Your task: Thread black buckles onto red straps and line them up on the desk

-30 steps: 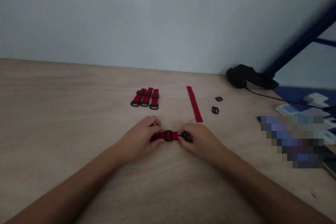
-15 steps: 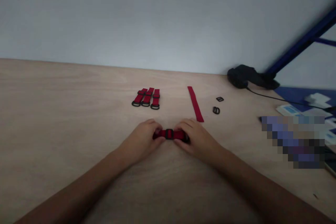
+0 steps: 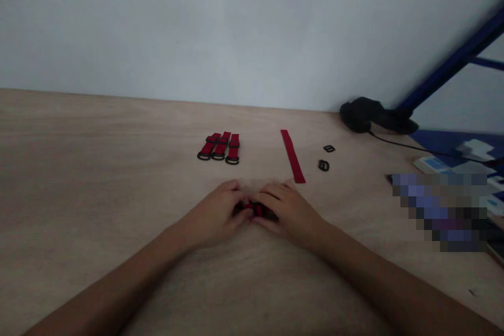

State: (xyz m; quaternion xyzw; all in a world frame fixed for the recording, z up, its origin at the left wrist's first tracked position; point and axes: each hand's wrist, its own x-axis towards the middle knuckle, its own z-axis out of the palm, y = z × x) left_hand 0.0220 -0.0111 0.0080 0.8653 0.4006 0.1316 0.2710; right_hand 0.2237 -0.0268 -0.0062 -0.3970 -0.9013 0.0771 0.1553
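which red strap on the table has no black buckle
The lone strap, lying right of the three grouped straps; those each carry a black buckle.

Strap [image 3: 293, 156] on tbl [image 3: 98, 178], slider [image 3: 329, 148] R

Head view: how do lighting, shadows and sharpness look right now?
Head view: dim, no strong glare; same head view: soft shadow beside the left forearm, red strap between left hand and right hand looks dark, indistinct; pixelated patch at right.
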